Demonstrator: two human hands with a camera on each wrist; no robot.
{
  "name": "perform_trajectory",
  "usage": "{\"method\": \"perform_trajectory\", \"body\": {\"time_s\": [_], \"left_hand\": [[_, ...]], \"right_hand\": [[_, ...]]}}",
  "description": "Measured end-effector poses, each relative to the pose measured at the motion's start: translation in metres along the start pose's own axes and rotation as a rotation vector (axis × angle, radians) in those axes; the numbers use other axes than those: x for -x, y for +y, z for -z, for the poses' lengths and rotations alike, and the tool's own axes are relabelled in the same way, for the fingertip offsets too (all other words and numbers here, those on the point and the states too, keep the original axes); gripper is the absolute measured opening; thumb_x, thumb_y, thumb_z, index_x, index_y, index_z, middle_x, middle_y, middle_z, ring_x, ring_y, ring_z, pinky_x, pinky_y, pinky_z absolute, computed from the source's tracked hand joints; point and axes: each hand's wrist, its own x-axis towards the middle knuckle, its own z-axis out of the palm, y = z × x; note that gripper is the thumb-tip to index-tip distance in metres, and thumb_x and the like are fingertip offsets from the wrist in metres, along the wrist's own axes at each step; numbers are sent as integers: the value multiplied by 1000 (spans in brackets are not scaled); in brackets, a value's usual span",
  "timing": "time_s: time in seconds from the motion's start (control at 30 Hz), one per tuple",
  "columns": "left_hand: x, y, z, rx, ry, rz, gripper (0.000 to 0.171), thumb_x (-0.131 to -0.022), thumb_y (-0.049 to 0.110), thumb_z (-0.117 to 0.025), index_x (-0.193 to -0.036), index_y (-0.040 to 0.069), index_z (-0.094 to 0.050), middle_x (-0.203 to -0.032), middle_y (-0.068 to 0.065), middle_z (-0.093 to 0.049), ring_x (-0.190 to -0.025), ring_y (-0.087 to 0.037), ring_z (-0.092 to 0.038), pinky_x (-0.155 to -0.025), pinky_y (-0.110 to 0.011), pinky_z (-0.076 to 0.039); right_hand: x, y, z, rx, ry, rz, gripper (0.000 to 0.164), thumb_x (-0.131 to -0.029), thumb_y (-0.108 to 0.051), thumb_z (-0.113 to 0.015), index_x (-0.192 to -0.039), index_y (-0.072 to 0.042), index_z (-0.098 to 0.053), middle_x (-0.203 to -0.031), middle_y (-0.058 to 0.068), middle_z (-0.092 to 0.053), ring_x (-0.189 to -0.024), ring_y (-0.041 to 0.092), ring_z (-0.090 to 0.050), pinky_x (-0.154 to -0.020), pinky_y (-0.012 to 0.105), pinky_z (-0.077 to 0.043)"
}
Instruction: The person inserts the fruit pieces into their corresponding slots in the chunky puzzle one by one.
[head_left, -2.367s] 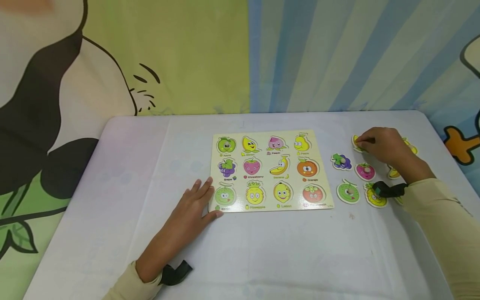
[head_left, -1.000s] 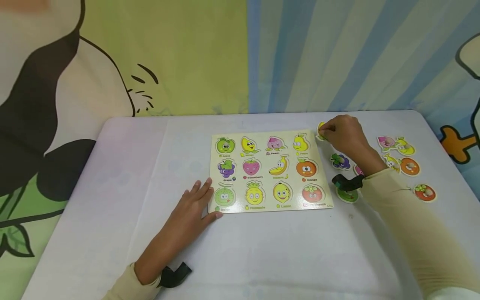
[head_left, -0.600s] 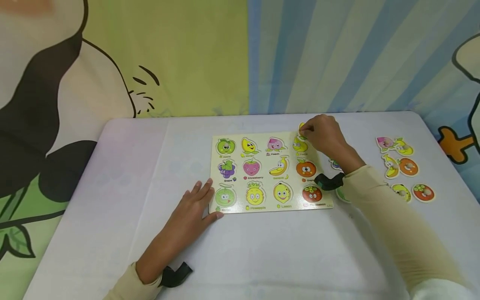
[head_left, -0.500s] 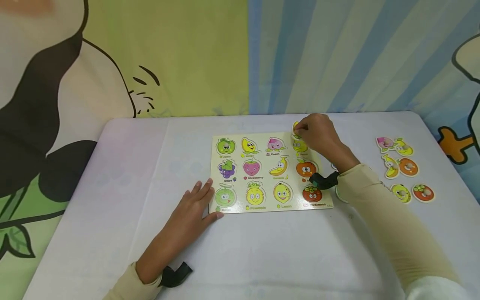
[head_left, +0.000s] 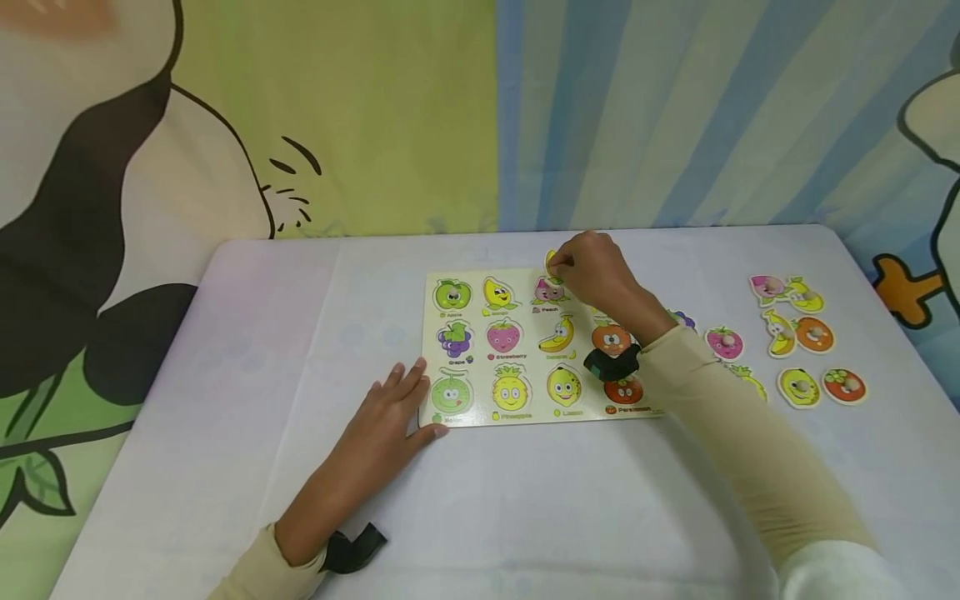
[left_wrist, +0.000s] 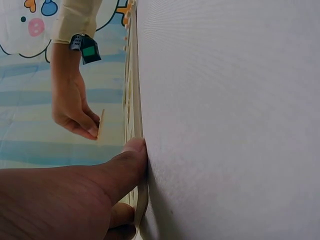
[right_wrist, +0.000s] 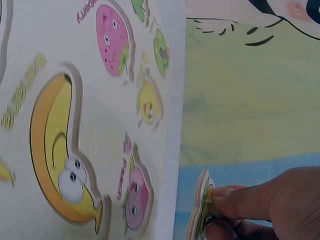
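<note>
My right hand (head_left: 596, 271) pinches a yellow fruit puzzle piece (head_left: 551, 262) with green leaves between thumb and fingers. It is held above the peach picture at the far edge of the fruit puzzle board (head_left: 536, 414). In the right wrist view the piece (right_wrist: 199, 207) is seen nearly edge-on, apart from the board. My left hand (head_left: 371, 429) lies at the board's near left corner, fingers extended along its side. In the left wrist view the thumb (left_wrist: 131, 152) touches the board's edge. A darker apple piece (head_left: 453, 295) with a knob sits in the top left recess.
Loose knobbed pieces lie right of the board, among them a strawberry (head_left: 723, 342), an orange (head_left: 814, 334), a lemon (head_left: 798, 388) and a persimmon (head_left: 844, 386). My right forearm (head_left: 742, 433) covers others partly. A patterned cloth (head_left: 390, 117) hangs behind the white table (head_left: 517, 508).
My right hand picked up the yellow piece from the group on the right and carried it left, past the pear picture to above the peach. The left hand has stayed in place.
</note>
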Motion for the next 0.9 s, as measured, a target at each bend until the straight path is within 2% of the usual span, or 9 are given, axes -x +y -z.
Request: {"method": "perform_trajectory", "body": {"time_s": [0.23,0.37,0.5,0.6,0.73,0.9], "left_hand": [[5,-1,-3,-2,-11,16,78,-77,32,-84,-138,-3,-51,-150,-16,-37,-139,-41,-29,-105,-61,-30],[8,-1,-4,-3,-10,24,77,-77,32,-84,-138,-4,-51,-150,-17,-38,-139,-41,-28,-105,-62,-29],[8,-1,-4,-1,1,24,77,-77,31,-84,-138,-4,-51,-150,-17,-38,-139,-41,-29,-105,-62,-29],[6,0,-4,-3,4,17,77,-77,32,-83,-138,-3,-51,-150,-16,-38,-139,-41,-28,-105,-62,-30],[5,0,-4,-6,4,4,77,-78,33,-83,-138,-3,-51,-151,-16,-37,-140,-41,-28,-105,-61,-30],[3,0,-4,-13,15,-4,77,-77,33,-83,-138,-3,-52,-150,-17,-38,-139,-41,-29,-105,-61,-30]], "right_hand": [[-3,-15,-21,-12,-45,27,15,-94,-3,-63,-100,2,-75,-101,16,-70,-86,28,-64,-71,37,-53],[-6,-23,-32,-16,-60,87,14,-93,-1,-63,-97,2,-76,-98,16,-70,-84,26,-65,-71,36,-52],[-10,-29,-38,-35,-82,93,13,-93,-2,-64,-97,1,-76,-98,15,-70,-74,24,-66,-68,35,-53],[-12,-32,-42,-50,-99,71,14,-93,-3,-64,-98,0,-76,-101,14,-70,-77,23,-66,-69,34,-54],[-15,-35,-47,-51,-112,74,14,-93,-3,-64,-99,0,-76,-103,13,-71,-92,25,-65,-73,34,-52],[-17,-39,-53,-44,-126,77,15,-93,-1,-63,-98,0,-76,-105,13,-70,-92,25,-64,-72,33,-51]]}}
